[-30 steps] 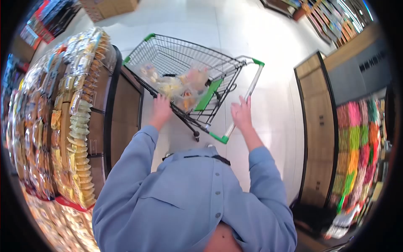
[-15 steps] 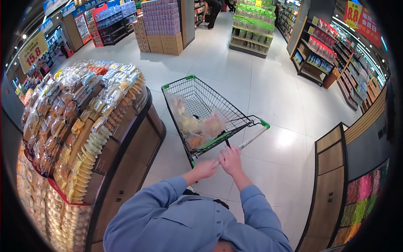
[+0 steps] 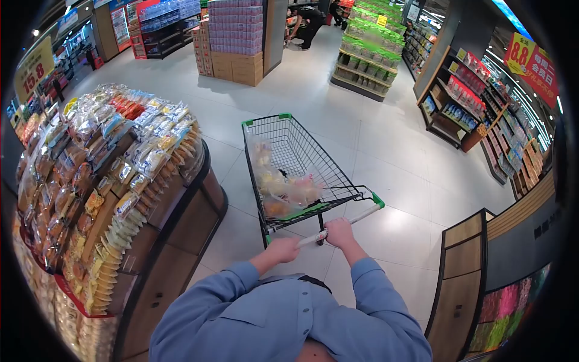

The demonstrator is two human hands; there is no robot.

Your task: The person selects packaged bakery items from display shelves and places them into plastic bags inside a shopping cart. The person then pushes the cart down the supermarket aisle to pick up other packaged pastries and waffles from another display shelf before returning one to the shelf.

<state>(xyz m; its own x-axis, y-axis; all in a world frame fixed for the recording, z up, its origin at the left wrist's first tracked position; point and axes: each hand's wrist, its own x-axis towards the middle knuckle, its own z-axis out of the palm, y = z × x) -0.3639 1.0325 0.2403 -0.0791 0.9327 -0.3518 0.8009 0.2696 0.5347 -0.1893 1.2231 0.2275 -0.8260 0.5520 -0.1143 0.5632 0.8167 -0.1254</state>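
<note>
A black wire shopping cart (image 3: 313, 163) with green corners stands in front of me. Its pale handle bar (image 3: 365, 212) runs slantwise across, and both my hands are on it. My left hand (image 3: 283, 249) is closed around the bar's left part. Farther right along the same bar, my right hand (image 3: 339, 233) is wrapped over it, with its fingers curled out of sight. Inside the basket, on the left side, lie several clear plastic bags (image 3: 292, 192) holding pale and reddish goods I cannot make out.
To the left is a rounded display (image 3: 160, 151) heaped with packaged snacks. A wooden cabinet (image 3: 461, 271) stands at right. Ahead are a stack of purple cartons (image 3: 235, 30), a green-topped shelf (image 3: 368, 54) and a person bending (image 3: 309, 25). Shelves (image 3: 455, 90) line the right. Pale tiled floor (image 3: 395, 157) lies between.
My right hand has gone from fingers stretched over the handle to a closed grip. The snack display has slid left and nearer in view, and the cart sits slightly farther right.
</note>
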